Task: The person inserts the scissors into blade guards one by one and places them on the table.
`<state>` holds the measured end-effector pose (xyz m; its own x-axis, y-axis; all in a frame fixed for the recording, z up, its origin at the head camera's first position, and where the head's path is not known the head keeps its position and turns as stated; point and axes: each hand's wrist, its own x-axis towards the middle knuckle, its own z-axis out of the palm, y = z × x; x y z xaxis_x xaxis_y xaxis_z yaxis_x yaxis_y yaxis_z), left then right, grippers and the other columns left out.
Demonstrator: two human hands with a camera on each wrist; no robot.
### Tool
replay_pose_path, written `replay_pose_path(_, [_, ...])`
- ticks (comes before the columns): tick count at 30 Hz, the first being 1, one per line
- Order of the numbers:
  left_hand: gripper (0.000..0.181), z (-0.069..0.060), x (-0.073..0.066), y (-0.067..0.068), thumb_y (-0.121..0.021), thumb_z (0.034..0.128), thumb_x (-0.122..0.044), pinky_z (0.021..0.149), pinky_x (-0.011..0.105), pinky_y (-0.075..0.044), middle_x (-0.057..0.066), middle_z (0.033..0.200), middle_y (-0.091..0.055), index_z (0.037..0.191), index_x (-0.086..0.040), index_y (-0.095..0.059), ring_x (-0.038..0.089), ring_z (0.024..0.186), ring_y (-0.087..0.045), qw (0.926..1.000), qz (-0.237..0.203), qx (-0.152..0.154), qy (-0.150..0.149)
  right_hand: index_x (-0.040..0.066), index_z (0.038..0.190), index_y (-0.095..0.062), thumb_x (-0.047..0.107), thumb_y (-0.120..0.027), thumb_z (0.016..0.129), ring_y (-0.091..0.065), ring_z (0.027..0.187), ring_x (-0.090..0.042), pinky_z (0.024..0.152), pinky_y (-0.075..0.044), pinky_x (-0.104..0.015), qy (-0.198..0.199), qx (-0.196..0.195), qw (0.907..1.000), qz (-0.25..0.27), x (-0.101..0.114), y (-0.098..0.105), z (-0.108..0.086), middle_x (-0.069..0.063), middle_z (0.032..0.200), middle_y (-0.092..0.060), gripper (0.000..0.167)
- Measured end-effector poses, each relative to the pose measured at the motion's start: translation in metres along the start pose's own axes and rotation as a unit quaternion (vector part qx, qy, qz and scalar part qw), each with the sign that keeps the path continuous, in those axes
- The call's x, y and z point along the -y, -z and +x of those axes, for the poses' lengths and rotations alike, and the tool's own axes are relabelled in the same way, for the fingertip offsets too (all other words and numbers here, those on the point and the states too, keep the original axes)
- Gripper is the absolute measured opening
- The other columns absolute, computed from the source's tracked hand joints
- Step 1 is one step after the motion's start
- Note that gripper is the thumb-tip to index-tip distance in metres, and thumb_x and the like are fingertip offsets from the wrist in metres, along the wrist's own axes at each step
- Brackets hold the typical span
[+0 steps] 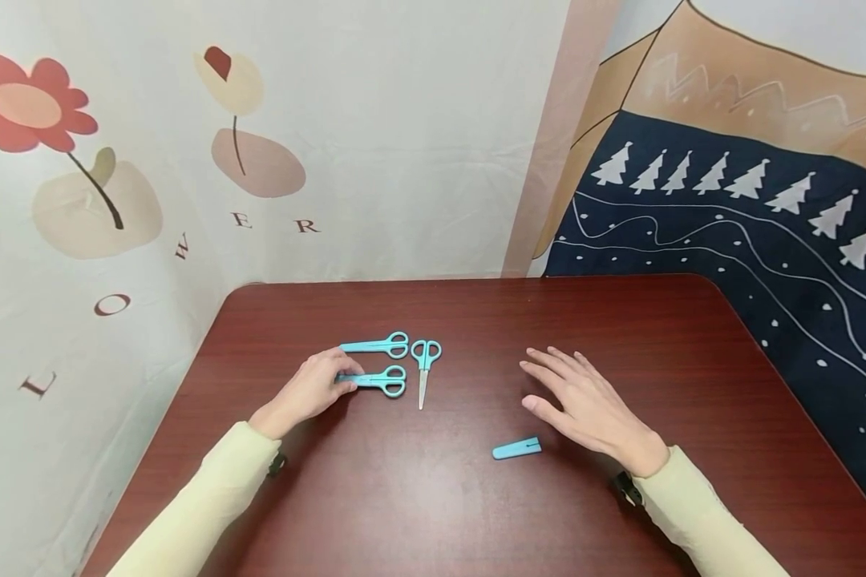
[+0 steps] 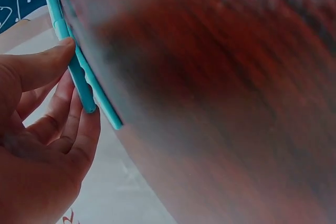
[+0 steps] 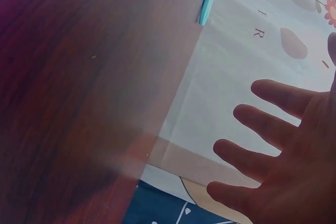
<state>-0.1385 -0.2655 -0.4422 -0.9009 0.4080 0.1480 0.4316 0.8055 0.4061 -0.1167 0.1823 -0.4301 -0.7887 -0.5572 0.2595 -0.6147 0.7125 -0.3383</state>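
Turquoise capped scissors (image 1: 373, 381) are sitting nearer the left edge of the table (image 1: 404, 513), and our left hand (image 1: 319, 383) is pinching them; our right hand (image 1: 593, 410), fingers spread, is holding nothing. Guessing we're placing this pair, next probably needing to pinch that loose cap (image 1: 514, 449).

Dark red-brown counter (image 1: 621, 328) with rounded far corners, pale cloth (image 1: 404, 160) behind it with red flower (image 1: 26, 106), cream tulip (image 1: 244, 86) and brown letters (image 1: 240, 220), pink stripe (image 1: 556, 136) along its right side, navy backdrop (image 1: 758, 240) with white trees (image 1: 748, 181) beneath a tan mountain (image 1: 765, 104)
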Motion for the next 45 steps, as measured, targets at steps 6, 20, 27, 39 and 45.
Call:
replay_pose_path(6, [0.016, 0.000, 0.004, -0.003, -0.083, 0.0843, -0.001, 0.069, 0.034, -0.048, -0.004, 0.088, -0.063, 0.094, -0.012, -0.078, 0.014, 0.076, -0.057, 0.9996, -0.007, 0.020, 0.019, 0.013, 0.146, -0.060, 0.050, -0.061, 0.101, -0.043, 0.144, -0.040, 0.116, -0.028, -0.065, -0.002, 0.004, 1.0000, 0.002, 0.001, 0.000, 0.000, -0.007, 0.156, -0.049, 0.058])
replay_pose_path(20, [0.023, -0.006, 0.003, -0.002, -0.083, 0.0871, -0.006, 0.077, 0.041, -0.050, 0.003, 0.099, -0.065, 0.109, -0.007, -0.076, 0.022, 0.088, -0.060, 0.9992, 0.002, 0.035, 0.019, 0.012, 0.146, -0.060, 0.050, -0.061, 0.101, -0.043, 0.144, -0.040, 0.116, -0.028, -0.066, -0.003, 0.012, 0.9999, 0.005, 0.000, 0.000, 0.003, -0.008, 0.157, -0.048, 0.058])
replay_pose_path(27, [0.043, -0.017, -0.011, 0.000, -0.083, 0.0889, -0.017, 0.094, 0.051, -0.050, 0.013, 0.120, -0.064, 0.128, -0.003, -0.069, 0.032, 0.108, -0.060, 0.9996, 0.001, -0.001, 0.028, 0.013, 0.147, -0.059, 0.051, -0.061, 0.101, -0.041, 0.146, -0.040, 0.116, -0.028, -0.065, -0.001, 0.016, 0.9998, 0.013, 0.000, -0.001, 0.007, -0.008, 0.158, -0.048, 0.059])
replay_pose_path(39, [0.079, -0.034, -0.041, 0.000, -0.081, 0.0880, -0.043, 0.108, 0.068, -0.034, 0.020, 0.155, -0.044, 0.151, -0.008, -0.049, 0.043, 0.142, -0.043, 0.9964, -0.021, -0.067, 0.048, 0.018, 0.152, -0.054, 0.062, -0.052, 0.102, -0.027, 0.154, -0.033, 0.119, -0.025, -0.064, 0.035, 0.049, 0.9979, 0.022, 0.009, -0.013, 0.038, -0.002, 0.164, -0.039, 0.066])
replay_pose_path(45, [0.089, -0.043, -0.049, 0.000, -0.076, 0.0895, -0.052, 0.114, 0.072, -0.022, 0.019, 0.165, -0.031, 0.157, -0.007, -0.041, 0.045, 0.152, -0.025, 0.9959, 0.009, -0.076, 0.049, 0.019, 0.154, -0.052, 0.067, -0.049, 0.101, -0.023, 0.156, -0.033, 0.119, -0.023, -0.065, 0.072, 0.090, 0.9931, 0.022, 0.014, -0.023, 0.062, -0.001, 0.166, -0.035, 0.072])
